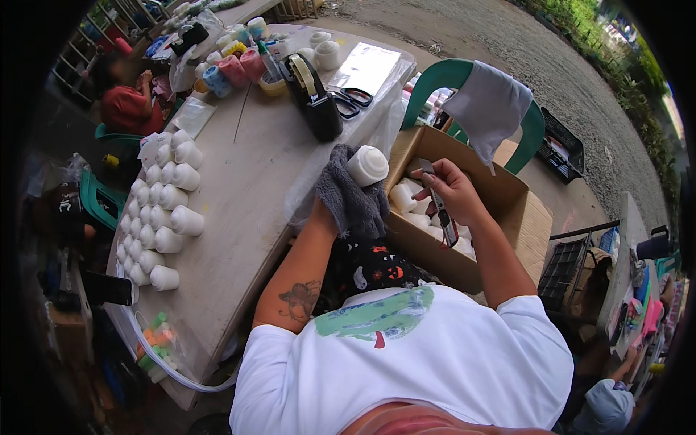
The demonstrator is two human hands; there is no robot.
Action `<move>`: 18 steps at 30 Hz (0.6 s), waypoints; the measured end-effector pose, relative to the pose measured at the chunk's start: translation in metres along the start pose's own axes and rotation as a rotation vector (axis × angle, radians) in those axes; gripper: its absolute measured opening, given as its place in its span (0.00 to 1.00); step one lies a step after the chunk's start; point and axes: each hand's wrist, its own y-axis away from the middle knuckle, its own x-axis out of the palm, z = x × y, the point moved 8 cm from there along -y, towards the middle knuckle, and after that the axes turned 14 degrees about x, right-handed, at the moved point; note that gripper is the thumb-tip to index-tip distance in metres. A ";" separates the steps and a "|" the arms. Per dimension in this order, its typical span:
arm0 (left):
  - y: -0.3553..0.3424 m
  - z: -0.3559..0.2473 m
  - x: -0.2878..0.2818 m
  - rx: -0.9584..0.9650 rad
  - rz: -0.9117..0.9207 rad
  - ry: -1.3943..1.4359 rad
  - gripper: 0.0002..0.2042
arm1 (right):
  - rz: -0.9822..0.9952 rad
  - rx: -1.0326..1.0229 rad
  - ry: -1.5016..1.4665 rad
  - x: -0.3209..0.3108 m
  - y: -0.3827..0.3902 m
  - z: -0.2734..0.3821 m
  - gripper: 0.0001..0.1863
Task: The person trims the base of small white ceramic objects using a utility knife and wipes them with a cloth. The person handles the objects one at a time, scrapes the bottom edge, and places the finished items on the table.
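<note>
A dark grey cloth (353, 194) covers most of my left hand (326, 210), whose fingers are largely hidden. Through the cloth it holds a white cup-shaped piece (368, 167) with a rounded, stepped end. My right hand (458, 192), above an open cardboard box (518, 232), is closed around a utility knife (444, 216) whose lower end points down toward me. The knife is apart from the white piece. Inside the box lie several more white pieces (403, 197), partly hidden by my right hand and the knife.
Rows of similar white pieces (165, 241) stand on the table (235, 174) at left. A black tape dispenser (313, 101), scissors (351, 100) and coloured rolls (233, 70) are farther back. Beyond the box stands a green chair (428, 76) draped with a grey cloth. Other people sit at far left and lower right.
</note>
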 end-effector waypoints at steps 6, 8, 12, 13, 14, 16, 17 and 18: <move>-0.007 -0.039 0.004 0.418 0.102 -0.088 0.22 | 0.027 -0.114 0.086 0.028 -0.006 0.033 0.12; -0.005 -0.022 0.011 0.267 0.117 0.001 0.24 | 0.037 -0.100 0.152 0.032 -0.004 0.037 0.11; -0.001 -0.012 0.011 0.113 0.102 0.009 0.22 | 0.065 -0.195 0.317 0.033 0.005 0.054 0.08; 0.001 -0.009 0.012 0.115 0.055 -0.014 0.22 | 0.089 -0.236 0.286 0.030 0.004 0.055 0.07; 0.004 -0.005 0.013 0.118 0.011 -0.037 0.21 | 0.113 -0.277 0.252 0.029 0.004 0.056 0.06; 0.007 0.001 0.015 0.139 -0.007 -0.089 0.20 | 0.142 -0.282 0.261 0.031 0.006 0.056 0.07; 0.006 0.001 0.016 0.157 0.025 -0.115 0.19 | 0.154 -0.282 0.262 0.033 0.007 0.056 0.07; 0.006 -0.001 0.019 0.175 0.056 -0.142 0.18 | 0.136 -0.246 0.297 0.032 0.005 0.053 0.08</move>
